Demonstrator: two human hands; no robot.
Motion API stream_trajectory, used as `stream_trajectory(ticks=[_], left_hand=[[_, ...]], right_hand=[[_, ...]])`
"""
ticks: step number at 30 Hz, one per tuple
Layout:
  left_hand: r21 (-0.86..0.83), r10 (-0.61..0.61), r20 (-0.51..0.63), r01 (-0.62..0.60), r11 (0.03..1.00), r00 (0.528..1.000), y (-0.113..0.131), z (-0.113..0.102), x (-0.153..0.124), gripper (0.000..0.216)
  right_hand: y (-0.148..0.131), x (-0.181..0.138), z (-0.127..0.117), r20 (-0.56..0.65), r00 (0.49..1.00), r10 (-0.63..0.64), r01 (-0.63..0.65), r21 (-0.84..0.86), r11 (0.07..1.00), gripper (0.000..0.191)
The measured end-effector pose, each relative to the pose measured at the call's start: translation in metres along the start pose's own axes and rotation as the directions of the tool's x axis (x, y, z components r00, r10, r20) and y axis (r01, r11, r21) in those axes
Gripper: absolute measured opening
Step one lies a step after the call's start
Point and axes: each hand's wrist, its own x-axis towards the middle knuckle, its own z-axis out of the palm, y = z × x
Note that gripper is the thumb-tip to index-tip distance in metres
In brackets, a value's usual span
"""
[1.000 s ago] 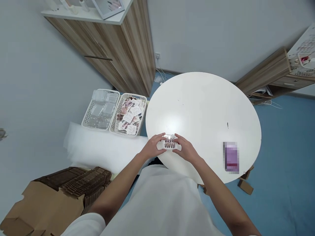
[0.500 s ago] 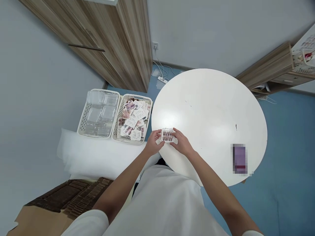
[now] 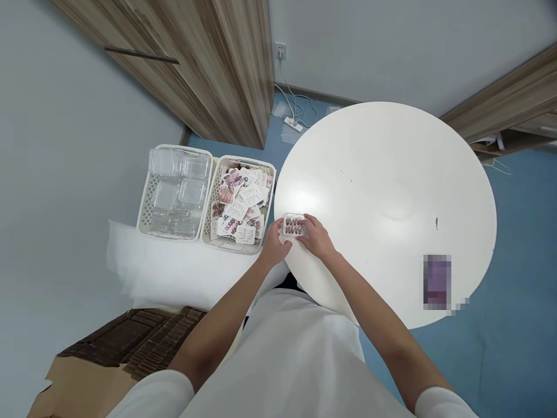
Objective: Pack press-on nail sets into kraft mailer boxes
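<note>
Head view: one small clear box [image 3: 293, 215], over the desk [image 3: 391, 168] close to its left edge, sits between the left hand [image 3: 274, 245] and the right hand [image 3: 317, 237]. Both hands pinch it, fingers curled at its left and right sides, thumbs toward the body; neither hand is nearer, since each is at its own side. Long axis hard to call, outline looks close to square; its two rows of nails [image 3: 294, 230] run across, hand to hand. Cannot tell if the box rests on the desk or is slightly lifted. Box: thin, shiny see-through plastic, rounded corners; nails dark reddish, glossy, oval. Desk: smooth white round top, glare spots, few dark marks. Left of desk, two off-white plastic baskets with holes in the walls: the far-left basket [image 3: 145, 203] has stacked clear containers [image 3: 192, 191]; the nearer basket [image 3: 237, 248], just beside the desk, has a loose heap of flat printed cards [image 3: 246, 234]. Below them, soft white wrap [image 3: 169, 270], then brown folded cardboard [image 3: 87, 380]. Purple item [image 3: 437, 278] on the desk's right side, pixelated, can't identify. Wood-grain cabinet [image 3: 221, 69] behind the baskets.
</note>
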Motion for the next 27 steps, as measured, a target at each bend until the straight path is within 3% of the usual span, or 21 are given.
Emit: stream_trajectory(ticks=[11,27], left_hand=[[-0.002,-0.066,0.033,0.066,0.998,0.997,0.000,-0.002,0.007,0.066],[-0.018,-0.028,0.035,0.028,0.999,0.999,-0.004,-0.001,0.006,0.073]], right_hand=[[0.000,0.010,0.011,-0.024,0.999,0.039,-0.038,0.038,0.999,0.049],[-0.002,0.006,0.011,-0.038,0.997,0.067,-0.063,0.099,0.993,0.057]])
